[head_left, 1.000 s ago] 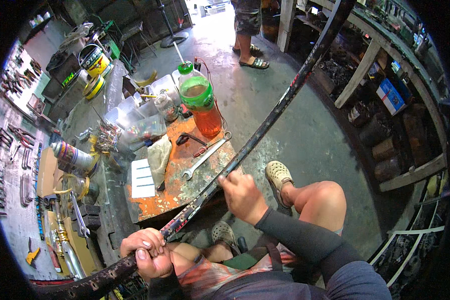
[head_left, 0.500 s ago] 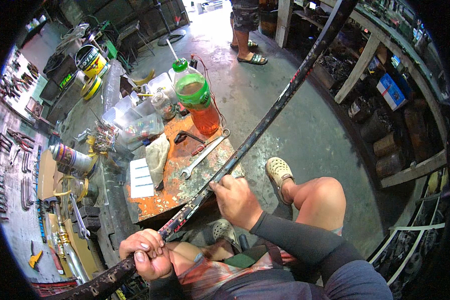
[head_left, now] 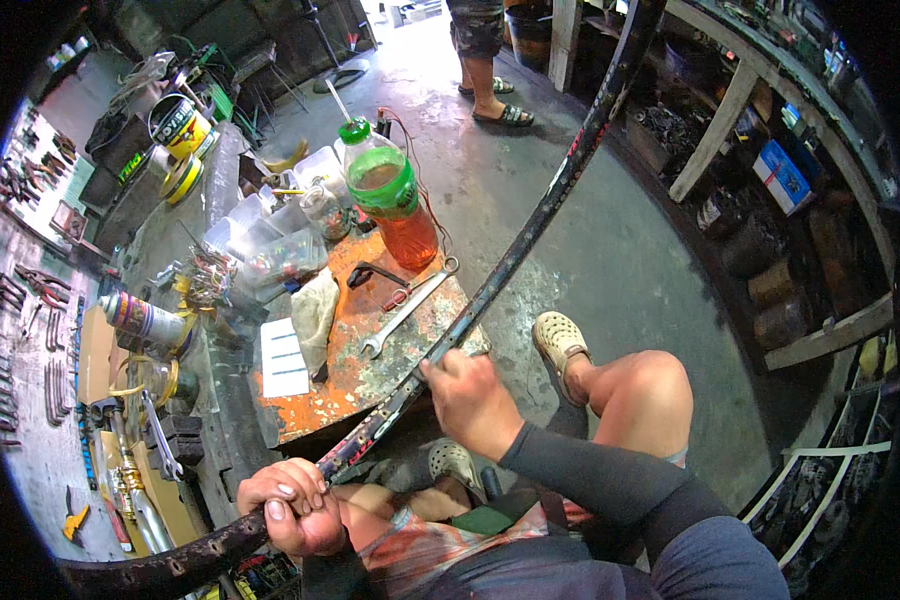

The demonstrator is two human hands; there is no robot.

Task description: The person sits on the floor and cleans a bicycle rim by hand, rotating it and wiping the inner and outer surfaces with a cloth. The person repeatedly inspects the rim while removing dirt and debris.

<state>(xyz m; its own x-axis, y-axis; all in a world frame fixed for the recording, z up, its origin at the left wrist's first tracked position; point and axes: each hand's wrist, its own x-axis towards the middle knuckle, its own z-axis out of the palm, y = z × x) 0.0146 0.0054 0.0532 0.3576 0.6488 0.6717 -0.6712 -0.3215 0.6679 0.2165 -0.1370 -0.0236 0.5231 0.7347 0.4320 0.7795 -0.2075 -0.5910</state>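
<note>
A long, dark metal bar [head_left: 530, 230] with chipped paint and small holes runs slantwise from the lower left to the top of the view. My left hand [head_left: 295, 505] is wrapped round its lower part. Farther up, beside the orange worktop, my right hand [head_left: 470, 400] is closed at the bar, with thumb and forefinger against its edge; the other fingers are curled out of sight. Just beyond the bar lies a combination wrench [head_left: 410, 310] on the paint-flaked worktop [head_left: 300, 418]. Both ends of the bar run toward the picture's dark rim.
On the worktop stand a green-and-orange plastic bottle [head_left: 395, 200], a rag [head_left: 315, 315] and a white ruled paper [head_left: 284, 358]. Hand tools [head_left: 55, 360] cover the left wall board. A wooden shelf [head_left: 715, 130] lines the right. Another person's legs [head_left: 480, 70] stand at the back.
The far end of the bar has swung a little to the left. Both hands keep their places on it.
</note>
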